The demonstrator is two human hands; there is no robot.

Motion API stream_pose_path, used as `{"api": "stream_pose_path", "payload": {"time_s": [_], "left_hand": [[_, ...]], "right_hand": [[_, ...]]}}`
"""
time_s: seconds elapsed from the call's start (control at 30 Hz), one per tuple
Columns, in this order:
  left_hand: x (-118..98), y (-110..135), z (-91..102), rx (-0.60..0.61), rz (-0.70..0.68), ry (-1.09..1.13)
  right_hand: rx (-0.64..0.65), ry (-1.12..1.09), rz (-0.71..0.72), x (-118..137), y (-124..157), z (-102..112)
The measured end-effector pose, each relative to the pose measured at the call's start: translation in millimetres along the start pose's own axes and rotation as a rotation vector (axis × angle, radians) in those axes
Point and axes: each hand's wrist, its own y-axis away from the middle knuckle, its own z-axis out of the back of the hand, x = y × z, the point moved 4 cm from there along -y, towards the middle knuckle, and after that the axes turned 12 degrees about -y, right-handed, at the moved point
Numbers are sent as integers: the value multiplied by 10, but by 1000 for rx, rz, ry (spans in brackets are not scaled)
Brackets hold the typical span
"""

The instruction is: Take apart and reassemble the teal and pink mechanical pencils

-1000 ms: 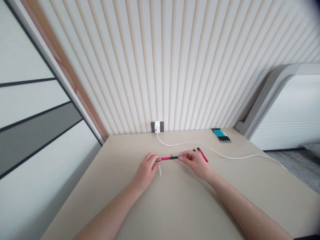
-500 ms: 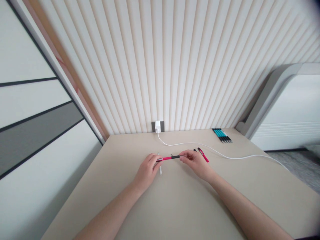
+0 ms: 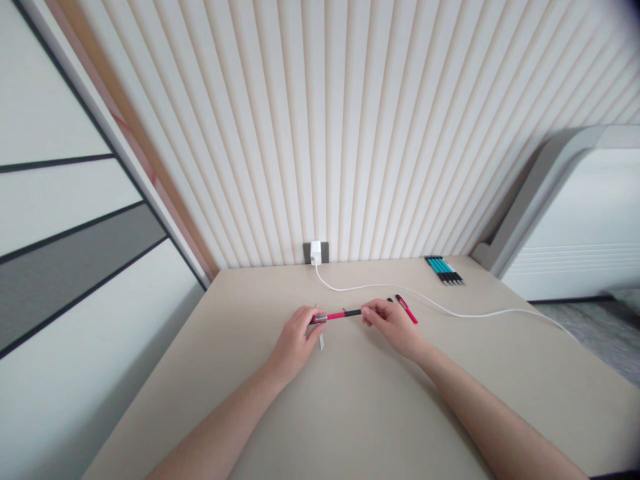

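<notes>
Pen [image 3: 337, 315], pink with a black grip, held level over the middle of the table [image 3: 350, 413].
Left hand [image 3: 295, 337] pinches the silvery end at 9 o'clock, fingers closed narrow on it. Right hand [image 3: 395, 325] pinches the black end at 3 o'clock, fingertips likewise shut on the barrel. The two end grips keep it clear of the tabletop, apparently so either half can be worked against the other. Under the left fingers, at 7 o'clock, lies a thin clear tube [image 3: 321, 341]. Near, at 2 o'clock: a second pink pen [image 3: 406, 309] and a small black piece [image 3: 389, 300]. From the charger [image 3: 315, 252] at 12 o'clock a white cable [image 3: 450, 313] trails right. Well apart at 2 o'clock, teal pens [image 3: 445, 270] lie in a row.
</notes>
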Motion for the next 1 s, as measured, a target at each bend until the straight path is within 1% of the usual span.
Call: {"api": "stream_pose_path", "payload": {"time_s": [0.2, 0.37, 0.5, 0.67, 0.83, 1.0], "left_hand": [[-20, -3, 20, 4, -5, 10], [-3, -2, 20, -8, 1, 7], [3, 4, 20, -13, -10, 5], [15, 2, 28, -27, 10, -13], [14, -8, 25, -26, -2, -19], [11, -7, 38, -43, -6, -21]], "right_hand": [[-17, 23, 4, -1, -10, 11], [-1, 45, -12, -1, 1, -11], [-15, -6, -22, -15, 6, -9], [-1, -75, 24, 9, 12, 2], [3, 8, 18, 9, 12, -4], [45, 41, 10, 2, 10, -18]]}}
